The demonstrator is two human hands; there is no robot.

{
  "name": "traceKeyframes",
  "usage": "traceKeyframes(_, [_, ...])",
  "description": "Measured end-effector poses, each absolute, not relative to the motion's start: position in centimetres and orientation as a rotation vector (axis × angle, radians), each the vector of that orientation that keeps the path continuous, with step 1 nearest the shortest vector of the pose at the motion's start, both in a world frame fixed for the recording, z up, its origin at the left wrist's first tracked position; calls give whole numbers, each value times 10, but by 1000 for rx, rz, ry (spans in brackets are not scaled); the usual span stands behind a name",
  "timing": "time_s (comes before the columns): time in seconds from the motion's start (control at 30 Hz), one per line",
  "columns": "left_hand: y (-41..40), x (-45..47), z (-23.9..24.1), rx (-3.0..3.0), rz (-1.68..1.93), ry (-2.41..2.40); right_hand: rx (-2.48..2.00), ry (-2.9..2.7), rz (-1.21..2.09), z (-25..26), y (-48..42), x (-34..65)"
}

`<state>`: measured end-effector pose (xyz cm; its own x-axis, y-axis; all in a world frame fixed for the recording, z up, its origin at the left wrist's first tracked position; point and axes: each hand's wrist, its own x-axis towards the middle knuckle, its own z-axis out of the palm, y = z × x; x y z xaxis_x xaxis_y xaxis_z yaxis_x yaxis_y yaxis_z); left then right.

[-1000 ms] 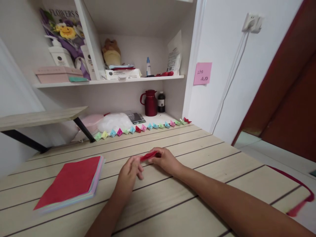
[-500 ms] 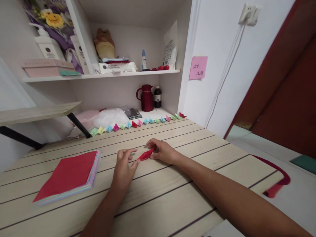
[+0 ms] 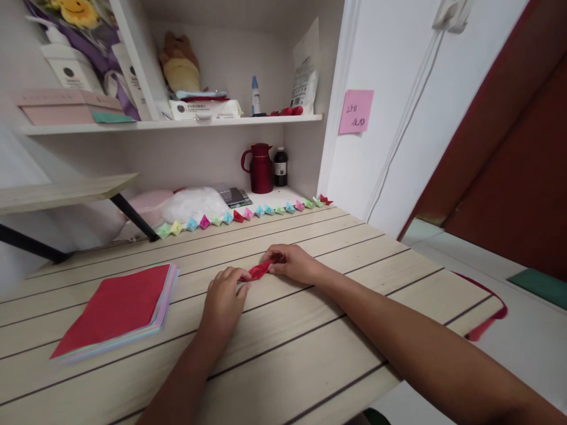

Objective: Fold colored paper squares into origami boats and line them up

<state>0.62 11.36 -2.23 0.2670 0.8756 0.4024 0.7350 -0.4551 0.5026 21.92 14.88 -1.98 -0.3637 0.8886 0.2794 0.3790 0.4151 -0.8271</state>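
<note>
A small folded red paper piece (image 3: 260, 270) lies low over the wooden table (image 3: 310, 354), held at both ends. My left hand (image 3: 225, 295) pinches its left end with closed fingers. My right hand (image 3: 292, 264) pinches its right end, fingers curled. A stack of coloured paper squares (image 3: 117, 310) with a red sheet on top lies to the left of my left hand. A row of several small folded paper shapes (image 3: 241, 214) in mixed colours lines the table's far edge.
Behind the row are a dark red jug (image 3: 259, 168), a dark bottle (image 3: 280, 167), a clear plastic bag (image 3: 195, 205) and a pink container (image 3: 148, 203). A shelf (image 3: 177, 123) above holds bottles, boxes and a plush toy. A pink sticky note (image 3: 355, 111) hangs on the wall.
My left fingers, spread half a second ago, have closed on the red piece's left end. The view has tilted slightly, so everything sits a little higher up the frame.
</note>
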Motion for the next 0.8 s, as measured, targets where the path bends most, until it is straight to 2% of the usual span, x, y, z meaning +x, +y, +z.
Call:
traceKeyframes(0.33, [106,11,-20,2514,715,1486,-1222,-1906,796,-14,147,214])
traceKeyframes(0.8, [97,18,-20,2907,581,1384,-1398,-1970,684,-12,147,205])
